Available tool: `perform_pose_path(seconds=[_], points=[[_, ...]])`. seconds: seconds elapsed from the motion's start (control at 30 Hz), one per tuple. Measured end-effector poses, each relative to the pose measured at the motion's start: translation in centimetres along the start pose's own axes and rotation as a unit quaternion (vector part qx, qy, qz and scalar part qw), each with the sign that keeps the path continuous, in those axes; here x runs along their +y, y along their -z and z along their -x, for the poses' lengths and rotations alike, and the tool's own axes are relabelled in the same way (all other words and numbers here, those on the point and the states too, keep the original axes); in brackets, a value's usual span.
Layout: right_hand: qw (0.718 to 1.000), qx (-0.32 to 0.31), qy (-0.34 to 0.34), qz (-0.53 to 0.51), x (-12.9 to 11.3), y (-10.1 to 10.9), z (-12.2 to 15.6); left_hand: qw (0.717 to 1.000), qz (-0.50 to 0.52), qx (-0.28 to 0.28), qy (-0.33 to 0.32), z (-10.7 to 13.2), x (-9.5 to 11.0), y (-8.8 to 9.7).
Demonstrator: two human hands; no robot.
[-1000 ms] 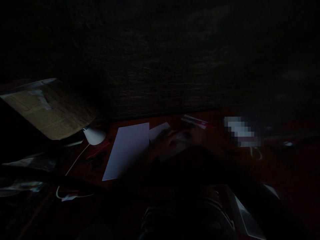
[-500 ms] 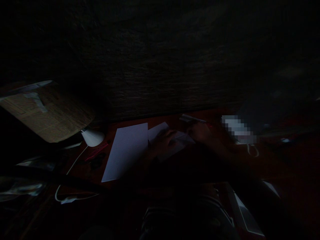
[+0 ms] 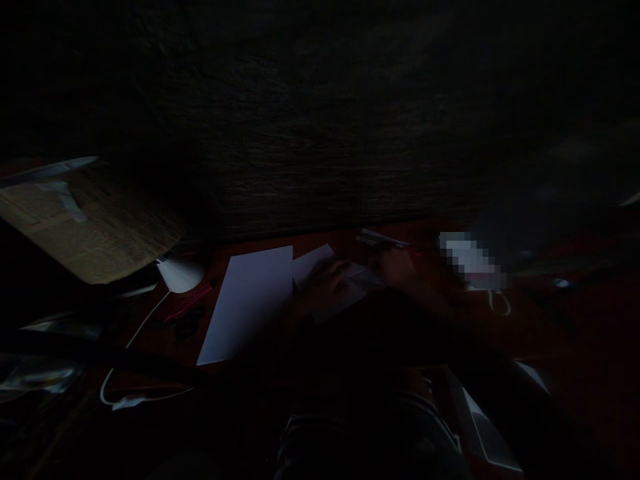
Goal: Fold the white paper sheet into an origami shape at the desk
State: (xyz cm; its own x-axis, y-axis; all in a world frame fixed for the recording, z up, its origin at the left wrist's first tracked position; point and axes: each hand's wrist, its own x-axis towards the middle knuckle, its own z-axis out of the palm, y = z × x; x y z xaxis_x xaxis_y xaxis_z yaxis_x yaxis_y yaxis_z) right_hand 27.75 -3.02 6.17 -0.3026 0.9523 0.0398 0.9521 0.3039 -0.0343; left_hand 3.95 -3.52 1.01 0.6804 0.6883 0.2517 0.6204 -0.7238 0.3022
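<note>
The scene is very dark. A small white sheet of paper [image 3: 316, 257] lies on the reddish-brown table. My left hand [image 3: 325, 280] rests on this sheet, its thumb and forefinger apart. At the sheet's right corner is my right hand [image 3: 395, 268], with its fingers curled in. What they hold, if anything, is lost in shadow. Just behind the right hand lies a flat, pale strip with a red end [image 3: 383, 237], partly covered by that hand. A larger white sheet [image 3: 250, 300] lies to the left of my left hand, bare on top.
A white cone-shaped object [image 3: 181, 275] with a white cable [image 3: 145, 325] stands left, beside a red item [image 3: 189, 301] and dark scissors-like handles [image 3: 187, 323]. A cardboard box [image 3: 95, 227] is farther left. A blurred-out white object [image 3: 470, 259] lies right. A dark wall [image 3: 300, 147] rises behind.
The view has shifted slightly, so things sit a little farther left. Both hands stay at the small sheet, with hardly any movement.
</note>
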Motion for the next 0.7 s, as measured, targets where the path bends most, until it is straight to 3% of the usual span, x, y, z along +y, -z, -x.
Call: perform_pose_path(seconds=[0.2,0.37,0.7], points=[[0.997,0.008,0.064,-0.040,0.1,-0.7,0.2,0.999,-0.015,-0.003,0.030,0.3,0.7,0.3],[0.989,0.014,0.138,-0.057,-1.3,-1.5,0.0,1.000,-0.009,-0.001,0.028,0.2,0.7,0.2],[0.990,0.021,0.125,-0.060,-2.4,-1.5,0.1,1.000,-0.006,0.003,0.022,0.0,0.7,0.4]])
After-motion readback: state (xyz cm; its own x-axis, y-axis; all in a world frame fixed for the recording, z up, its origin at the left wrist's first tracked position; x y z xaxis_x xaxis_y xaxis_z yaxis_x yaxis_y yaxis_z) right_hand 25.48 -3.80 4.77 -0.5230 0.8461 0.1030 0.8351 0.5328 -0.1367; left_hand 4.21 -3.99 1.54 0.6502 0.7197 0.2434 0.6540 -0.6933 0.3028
